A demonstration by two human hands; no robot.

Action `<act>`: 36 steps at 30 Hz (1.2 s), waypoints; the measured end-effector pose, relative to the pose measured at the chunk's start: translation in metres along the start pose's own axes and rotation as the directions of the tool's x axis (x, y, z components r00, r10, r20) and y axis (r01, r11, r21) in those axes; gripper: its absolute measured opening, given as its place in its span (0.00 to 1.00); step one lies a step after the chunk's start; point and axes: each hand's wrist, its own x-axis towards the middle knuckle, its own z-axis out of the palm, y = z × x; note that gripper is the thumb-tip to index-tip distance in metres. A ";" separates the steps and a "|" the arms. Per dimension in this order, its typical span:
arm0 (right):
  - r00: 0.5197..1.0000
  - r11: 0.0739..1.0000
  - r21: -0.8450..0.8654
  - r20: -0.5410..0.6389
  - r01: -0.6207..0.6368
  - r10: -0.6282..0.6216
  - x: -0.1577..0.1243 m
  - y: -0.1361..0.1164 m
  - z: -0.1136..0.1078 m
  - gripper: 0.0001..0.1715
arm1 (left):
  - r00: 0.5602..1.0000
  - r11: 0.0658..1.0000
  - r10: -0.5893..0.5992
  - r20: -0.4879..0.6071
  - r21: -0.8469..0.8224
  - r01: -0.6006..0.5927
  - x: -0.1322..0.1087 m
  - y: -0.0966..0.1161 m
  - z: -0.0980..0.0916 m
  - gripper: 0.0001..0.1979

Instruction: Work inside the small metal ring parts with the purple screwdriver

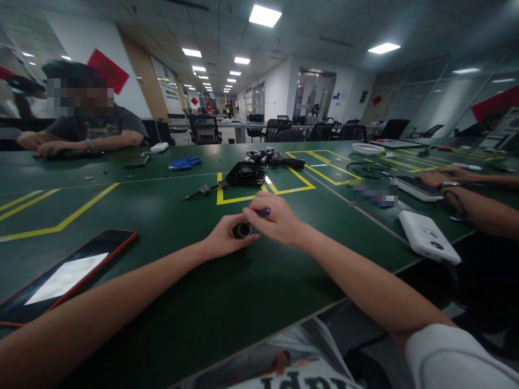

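My left hand is closed around a short dark hollow cylinder, its round open end turned toward me. Just above and to the right, my right hand grips a small tool-like piece with a dark purple end. The rest of that piece is hidden by my fingers, so its kind is unclear. The two hands touch or nearly touch over the green table. Beyond them lies a black ribbed tray-like object with dark metal parts heaped behind it.
A phone with an orange edge lies at left. Blue gloves and a thin cable with small dark blocks are farther back. Rightward are a white device and a co-worker's hands. Another person sits across the table.
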 end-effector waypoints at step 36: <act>0.944 0.918 0.348 -0.191 -0.190 0.268 -0.016 -0.007 0.003 0.16 | 0.998 0.975 -0.002 -0.068 0.220 0.017 -0.004 0.003 0.001 0.08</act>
